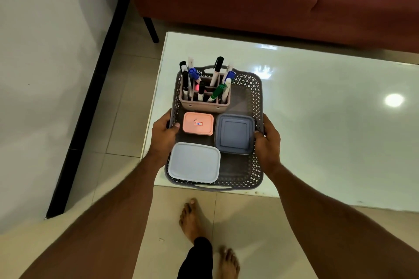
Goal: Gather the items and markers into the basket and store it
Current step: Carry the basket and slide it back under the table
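I see the grey basket [254, 97] over the near corner of the white table [328, 120], with my left hand [163, 138] and right hand [267, 142] gripping its two sides. Inside: a pen holder [204, 103] full of markers [218, 68] and three lidded boxes (pink [198, 123], dark blue [234, 133], pale blue [193, 162]).

Bare forearms, no sleeves; bare feet [192, 219]; one dark trouser leg [197, 258] shows below
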`<action>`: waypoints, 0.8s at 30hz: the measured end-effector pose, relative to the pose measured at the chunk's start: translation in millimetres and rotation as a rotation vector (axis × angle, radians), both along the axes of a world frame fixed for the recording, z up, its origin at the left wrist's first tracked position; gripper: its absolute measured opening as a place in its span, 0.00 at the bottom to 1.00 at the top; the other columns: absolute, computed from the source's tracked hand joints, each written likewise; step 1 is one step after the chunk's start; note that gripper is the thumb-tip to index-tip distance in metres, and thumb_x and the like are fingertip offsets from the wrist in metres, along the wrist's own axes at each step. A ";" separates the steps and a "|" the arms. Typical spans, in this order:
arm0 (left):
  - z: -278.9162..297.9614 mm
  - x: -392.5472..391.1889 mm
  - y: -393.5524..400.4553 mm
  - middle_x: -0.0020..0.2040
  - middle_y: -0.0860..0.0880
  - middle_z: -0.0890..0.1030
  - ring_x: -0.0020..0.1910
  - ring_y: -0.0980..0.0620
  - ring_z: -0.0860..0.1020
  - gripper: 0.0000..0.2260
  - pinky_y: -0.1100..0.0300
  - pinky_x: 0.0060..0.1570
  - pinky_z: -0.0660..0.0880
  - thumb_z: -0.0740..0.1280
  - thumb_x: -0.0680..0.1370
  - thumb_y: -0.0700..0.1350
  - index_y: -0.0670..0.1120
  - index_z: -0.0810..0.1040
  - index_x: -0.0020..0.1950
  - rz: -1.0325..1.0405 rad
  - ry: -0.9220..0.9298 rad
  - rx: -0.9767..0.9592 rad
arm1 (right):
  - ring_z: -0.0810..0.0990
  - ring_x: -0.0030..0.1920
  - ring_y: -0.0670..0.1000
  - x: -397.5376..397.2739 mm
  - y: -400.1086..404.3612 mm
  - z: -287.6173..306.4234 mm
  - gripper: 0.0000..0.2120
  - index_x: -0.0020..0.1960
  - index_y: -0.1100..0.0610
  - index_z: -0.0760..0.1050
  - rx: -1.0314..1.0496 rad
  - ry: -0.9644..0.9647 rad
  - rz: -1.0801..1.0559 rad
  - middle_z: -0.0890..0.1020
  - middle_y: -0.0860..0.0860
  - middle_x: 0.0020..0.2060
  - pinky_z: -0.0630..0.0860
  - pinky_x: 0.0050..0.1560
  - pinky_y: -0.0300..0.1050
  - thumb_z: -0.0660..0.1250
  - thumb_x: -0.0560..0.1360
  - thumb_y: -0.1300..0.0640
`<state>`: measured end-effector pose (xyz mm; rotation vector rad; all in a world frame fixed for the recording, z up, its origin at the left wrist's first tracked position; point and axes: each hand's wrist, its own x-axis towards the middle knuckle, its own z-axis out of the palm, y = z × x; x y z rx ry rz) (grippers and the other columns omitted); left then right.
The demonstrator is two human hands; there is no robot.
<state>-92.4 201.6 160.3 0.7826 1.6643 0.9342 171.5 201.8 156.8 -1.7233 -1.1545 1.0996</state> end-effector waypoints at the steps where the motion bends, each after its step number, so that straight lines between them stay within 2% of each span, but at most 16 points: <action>1: 1.2 2.3 -2.9 0.62 0.47 0.83 0.63 0.48 0.81 0.21 0.45 0.65 0.77 0.59 0.82 0.31 0.47 0.77 0.71 0.005 -0.005 0.004 | 0.81 0.58 0.41 2.3 -1.1 0.3 0.22 0.70 0.57 0.76 0.008 -0.005 0.007 0.83 0.51 0.61 0.77 0.54 0.27 0.56 0.81 0.71; 4: 4.3 9.0 -14.5 0.61 0.48 0.84 0.61 0.48 0.82 0.21 0.47 0.63 0.78 0.59 0.81 0.30 0.47 0.77 0.70 0.016 -0.011 0.014 | 0.82 0.60 0.52 9.7 -8.9 2.6 0.21 0.69 0.59 0.77 0.044 -0.006 0.031 0.83 0.55 0.61 0.78 0.53 0.29 0.57 0.81 0.71; 9: 9.4 22.2 -44.1 0.60 0.48 0.84 0.60 0.48 0.82 0.21 0.47 0.62 0.79 0.60 0.80 0.30 0.47 0.79 0.69 0.037 -0.029 0.034 | 0.83 0.58 0.44 21.9 -34.0 15.7 0.20 0.70 0.58 0.77 0.088 0.047 0.041 0.84 0.53 0.61 0.80 0.55 0.34 0.58 0.82 0.71; 12: 18.4 30.5 -64.4 0.57 0.50 0.85 0.59 0.50 0.83 0.20 0.57 0.56 0.81 0.60 0.81 0.31 0.47 0.79 0.69 0.037 -0.046 0.066 | 0.83 0.57 0.40 29.3 -50.3 22.9 0.20 0.70 0.59 0.76 0.092 0.055 0.047 0.83 0.52 0.61 0.79 0.54 0.32 0.58 0.82 0.70; 15: 27.7 36.8 -84.6 0.56 0.51 0.85 0.58 0.50 0.83 0.20 0.64 0.50 0.81 0.60 0.81 0.31 0.46 0.79 0.69 0.033 -0.045 0.083 | 0.83 0.60 0.46 36.2 -69.6 27.4 0.20 0.70 0.59 0.76 0.098 0.065 0.051 0.83 0.54 0.62 0.81 0.57 0.37 0.58 0.82 0.71; 18: 33.3 39.0 -102.5 0.57 0.51 0.84 0.59 0.49 0.82 0.21 0.60 0.53 0.80 0.59 0.81 0.30 0.48 0.79 0.69 0.057 -0.033 0.069 | 0.82 0.62 0.53 40.8 -89.2 29.6 0.20 0.70 0.58 0.77 0.099 0.078 0.055 0.83 0.54 0.62 0.82 0.62 0.47 0.58 0.82 0.70; 22: 42.5 40.8 -131.1 0.55 0.54 0.84 0.56 0.55 0.82 0.22 0.58 0.55 0.80 0.59 0.81 0.30 0.50 0.79 0.68 0.064 -0.043 0.072 | 0.82 0.62 0.54 40.9 -117.2 29.3 0.20 0.70 0.57 0.77 0.092 0.072 0.051 0.84 0.54 0.62 0.82 0.63 0.49 0.59 0.82 0.69; 24: 46.3 38.7 -147.0 0.53 0.57 0.85 0.53 0.59 0.83 0.22 0.62 0.52 0.81 0.59 0.81 0.29 0.53 0.80 0.64 0.053 -0.045 0.090 | 0.82 0.62 0.52 37.9 -131.8 30.5 0.21 0.69 0.58 0.77 0.104 0.065 0.048 0.84 0.55 0.61 0.82 0.60 0.44 0.58 0.81 0.71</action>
